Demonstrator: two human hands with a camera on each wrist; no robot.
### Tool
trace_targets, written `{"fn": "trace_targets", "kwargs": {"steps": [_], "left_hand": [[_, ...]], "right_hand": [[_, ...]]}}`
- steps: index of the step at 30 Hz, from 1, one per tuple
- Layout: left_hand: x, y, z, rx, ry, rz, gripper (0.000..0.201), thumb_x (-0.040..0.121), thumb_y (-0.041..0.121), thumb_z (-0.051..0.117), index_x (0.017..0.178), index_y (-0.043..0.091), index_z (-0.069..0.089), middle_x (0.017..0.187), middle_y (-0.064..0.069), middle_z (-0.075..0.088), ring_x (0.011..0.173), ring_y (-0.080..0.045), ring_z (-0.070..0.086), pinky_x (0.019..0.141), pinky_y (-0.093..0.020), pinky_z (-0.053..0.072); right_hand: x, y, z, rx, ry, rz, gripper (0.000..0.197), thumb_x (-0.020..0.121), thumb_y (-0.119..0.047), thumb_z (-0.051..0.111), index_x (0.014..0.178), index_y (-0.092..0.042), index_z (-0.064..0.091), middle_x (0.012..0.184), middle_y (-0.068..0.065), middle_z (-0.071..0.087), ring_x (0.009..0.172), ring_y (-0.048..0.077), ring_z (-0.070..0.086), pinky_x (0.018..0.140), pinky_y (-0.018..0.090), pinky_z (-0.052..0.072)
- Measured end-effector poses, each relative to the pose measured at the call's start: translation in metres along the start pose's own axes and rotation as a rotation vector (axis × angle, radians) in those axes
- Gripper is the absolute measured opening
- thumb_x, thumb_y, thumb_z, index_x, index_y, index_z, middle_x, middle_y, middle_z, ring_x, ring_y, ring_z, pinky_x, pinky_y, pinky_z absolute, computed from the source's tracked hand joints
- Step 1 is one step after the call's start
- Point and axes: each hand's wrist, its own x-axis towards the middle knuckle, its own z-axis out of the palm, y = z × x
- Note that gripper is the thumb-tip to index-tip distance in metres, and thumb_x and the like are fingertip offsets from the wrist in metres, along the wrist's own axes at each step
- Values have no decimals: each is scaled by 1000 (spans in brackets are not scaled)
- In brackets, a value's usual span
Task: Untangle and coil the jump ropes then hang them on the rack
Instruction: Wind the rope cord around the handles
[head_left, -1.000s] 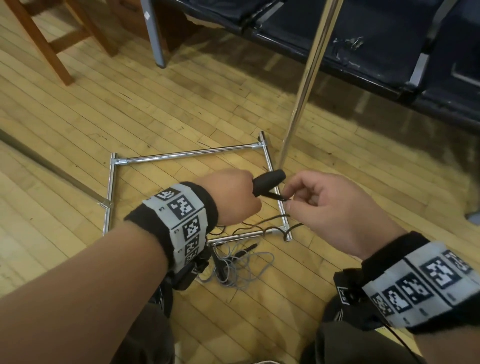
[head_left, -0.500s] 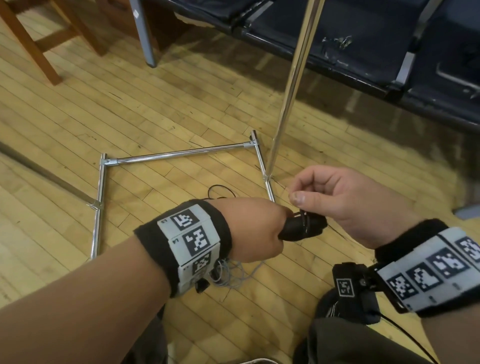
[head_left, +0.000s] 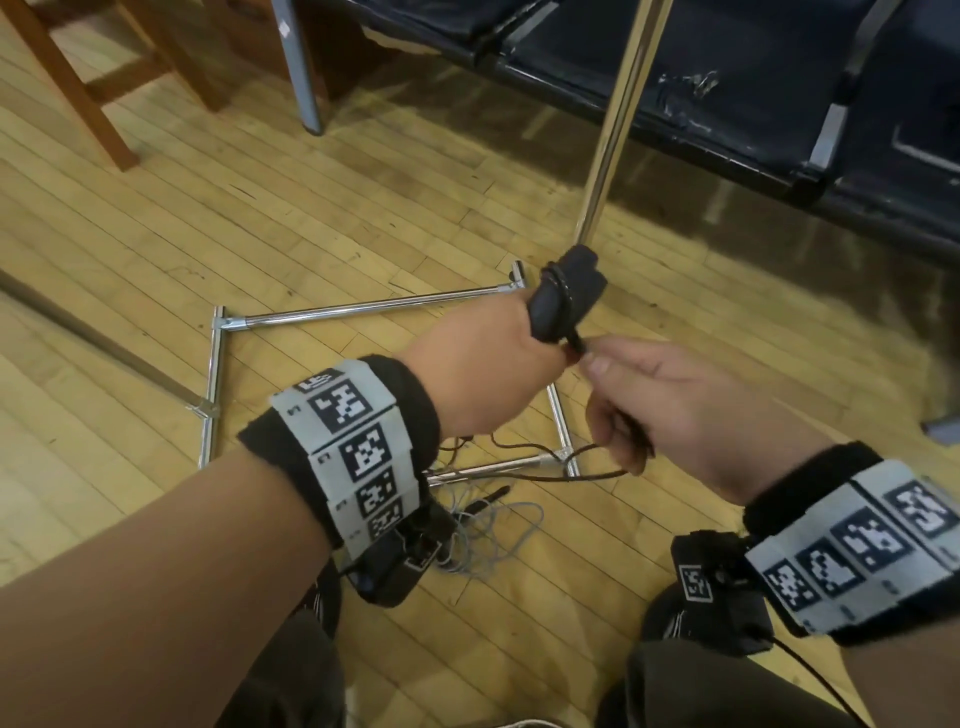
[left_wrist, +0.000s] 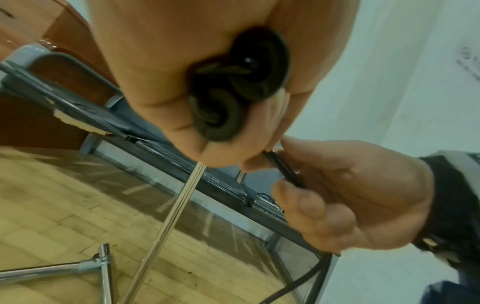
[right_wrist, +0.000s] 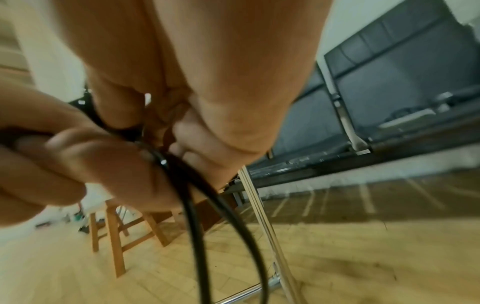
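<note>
The wooden floor (head_left: 322, 218) carries everything here. On it stands the chrome rack (head_left: 363, 312), its base frame a rectangle of tubes with an upright pole rising from the far right corner, and a dark bench (head_left: 727, 104) stands beyond.

My left hand (head_left: 483, 374) is held above the right side of that base, fingers curled round two black foam handles (head_left: 563, 301) bundled together, with a turn of cord wrapped over them. My right hand (head_left: 685, 415) is just beside it, thumb and forefinger pinching the black cord (right_wrist: 192, 205) where it leaves the handles; the rest hangs in a loop down to the near rail of the base. A second, grey rope (head_left: 483, 540) lies in a loose tangle on the floor just outside the near edge of the base, below my left wrist.

I judge the black cord light, limp and rather slick, so it will slip and spring loose unless I keep it taut. The foam handles are soft and grippy, the better place to hold.
</note>
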Motion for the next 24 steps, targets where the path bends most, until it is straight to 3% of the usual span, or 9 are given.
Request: {"fn": "trace_targets", "kwargs": {"steps": [2, 4, 7, 10, 12, 16, 18, 24], "left_hand": [[4, -4, 0, 20, 63, -66, 13, 98, 18, 61, 87, 24, 56, 51, 10, 48, 32, -4, 45, 33, -17, 32], [5, -7, -4, 83, 107, -116, 5, 98, 17, 57, 98, 22, 58, 61, 6, 53, 41, -5, 49, 34, -16, 33], [5, -9, -11, 255, 104, -183, 16, 98, 16, 53, 111, 25, 55, 78, 2, 60, 59, -11, 57, 45, -22, 40], [0, -10, -3, 476, -32, -197, 23, 97, 14, 53, 117, 26, 53, 85, 2, 59, 69, -11, 55, 54, -25, 38], [-2, -8, 8, 569, -147, -187, 25, 99, 14, 53, 120, 26, 53, 86, 4, 56, 70, -9, 52, 54, -24, 36], [-1, -2, 18, 649, -259, -144, 27, 101, 16, 53, 126, 25, 53, 88, 4, 55, 70, -10, 49, 55, -24, 34], [-2, -1, 21, 664, -284, -123, 22, 101, 16, 53, 120, 26, 51, 88, 3, 55, 70, -10, 49, 55, -24, 33], [-8, 1, 30, 736, -360, -88, 13, 101, 16, 50, 106, 28, 48, 89, 3, 59, 74, -16, 56, 59, -28, 39]], "right_hand": [[0, 2, 5, -92, -82, 8, 33, 105, -27, 53, 131, -46, 60, 70, 1, 67, 59, 17, 64, 55, 29, 54], [0, 2, 10, -130, -123, 30, 39, 104, -23, 55, 132, -51, 56, 72, 1, 68, 59, 17, 65, 57, 32, 56], [-1, -1, 9, -183, -36, -38, 22, 101, -28, 58, 115, -41, 68, 64, -5, 63, 54, 10, 60, 53, 27, 53], [-5, -6, 5, -374, 53, -165, 14, 94, -39, 60, 92, -35, 73, 62, -5, 61, 52, 4, 52, 49, 25, 45], [-7, -7, 5, -430, 88, -195, 15, 93, -34, 65, 81, -31, 72, 64, -4, 63, 53, 7, 53, 49, 20, 43], [-10, -4, 2, -461, 114, -186, 15, 89, -29, 73, 75, -26, 71, 68, -11, 65, 55, 3, 56, 51, 13, 41], [-13, -4, 0, -457, 115, -186, 14, 86, -30, 76, 74, -28, 71, 67, -18, 65, 57, 0, 57, 53, 10, 41], [-16, -7, -1, -493, 125, -188, 15, 79, -31, 81, 76, -28, 67, 64, -17, 61, 57, -1, 53, 55, 11, 43]]}}
